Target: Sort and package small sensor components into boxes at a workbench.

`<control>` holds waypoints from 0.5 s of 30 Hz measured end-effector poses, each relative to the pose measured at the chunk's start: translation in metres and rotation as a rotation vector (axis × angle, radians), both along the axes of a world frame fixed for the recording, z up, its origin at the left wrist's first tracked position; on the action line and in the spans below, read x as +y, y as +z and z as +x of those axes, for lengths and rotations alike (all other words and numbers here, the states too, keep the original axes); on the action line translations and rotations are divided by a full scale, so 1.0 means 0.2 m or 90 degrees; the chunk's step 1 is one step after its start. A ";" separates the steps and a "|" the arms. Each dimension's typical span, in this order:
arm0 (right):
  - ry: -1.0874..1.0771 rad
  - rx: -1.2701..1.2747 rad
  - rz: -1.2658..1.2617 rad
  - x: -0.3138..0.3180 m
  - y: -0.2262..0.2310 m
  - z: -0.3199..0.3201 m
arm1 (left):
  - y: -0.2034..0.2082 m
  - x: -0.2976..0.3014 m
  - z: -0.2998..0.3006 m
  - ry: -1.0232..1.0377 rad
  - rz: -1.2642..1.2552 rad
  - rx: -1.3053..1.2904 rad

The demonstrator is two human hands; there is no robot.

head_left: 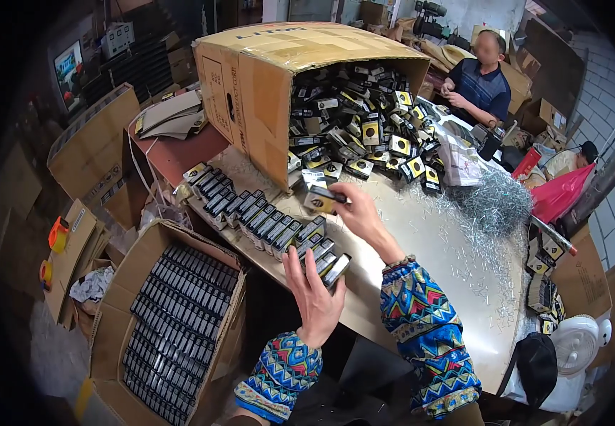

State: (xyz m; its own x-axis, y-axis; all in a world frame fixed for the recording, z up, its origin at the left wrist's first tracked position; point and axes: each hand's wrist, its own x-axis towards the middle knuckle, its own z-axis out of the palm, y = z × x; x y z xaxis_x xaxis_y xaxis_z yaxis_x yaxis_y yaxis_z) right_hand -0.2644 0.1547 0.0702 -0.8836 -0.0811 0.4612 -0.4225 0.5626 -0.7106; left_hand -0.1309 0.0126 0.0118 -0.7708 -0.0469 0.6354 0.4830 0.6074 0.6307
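Observation:
My right hand (358, 213) grips a small black-and-yellow box (319, 201) between thumb and fingers, just above the table. My left hand (314, 295) has its fingers stretched out against the near end of a row of small boxes (272, 226). These boxes stand side by side on edge along the table's left edge, some of them slightly slanted. Beyond my right hand, a large cardboard carton (257, 121) lies on its side. A heap of loose small boxes (371, 131) spills from its mouth onto the table.
An open carton (119, 284) packed with rows of boxes stands below left. Many thin clear pieces (492, 202) are piled and scattered on the table (421, 263). A person (481, 82) sits across the table. At right are a pink bag (563, 192) and a white fan (576, 344).

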 end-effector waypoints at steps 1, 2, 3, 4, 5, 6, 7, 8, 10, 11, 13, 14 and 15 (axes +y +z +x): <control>-0.030 0.033 -0.010 0.03 0.01 0.03 | 0.01 0.00 -0.01 0.002 -0.005 -0.007; -0.028 0.030 -0.010 0.05 0.03 0.07 | 0.01 0.00 -0.02 0.004 -0.005 -0.010; -0.051 0.072 0.012 0.09 0.05 0.12 | 0.01 0.00 -0.03 0.016 -0.025 -0.014; -0.076 0.113 0.035 0.14 0.08 0.17 | 0.00 0.00 -0.04 0.028 -0.044 -0.018; -0.093 0.061 0.028 0.20 0.11 0.25 | -0.02 0.00 -0.06 0.024 -0.061 -0.022; -0.108 0.007 0.019 0.25 0.11 0.32 | -0.01 -0.02 -0.04 0.023 -0.059 -0.028; -0.087 -0.048 -0.013 0.30 0.09 0.38 | 0.01 -0.03 -0.03 -0.029 -0.025 -0.034; -0.021 -0.107 0.016 0.35 0.07 0.44 | 0.01 -0.05 -0.02 -0.079 0.009 -0.040; 0.060 -0.165 0.086 0.33 0.05 0.55 | -0.01 -0.05 0.01 -0.106 0.002 -0.024; 0.094 -0.145 0.096 0.28 0.02 0.58 | -0.01 -0.04 0.02 -0.103 -0.015 -0.013; 0.183 -0.163 0.046 0.19 0.01 0.60 | -0.02 -0.01 0.02 -0.079 -0.037 0.009; 0.217 -0.167 -0.023 0.17 0.00 0.59 | -0.03 0.00 0.01 -0.079 -0.038 0.012; 0.178 -0.201 -0.151 0.16 0.00 0.57 | -0.03 0.01 -0.01 -0.052 -0.042 0.012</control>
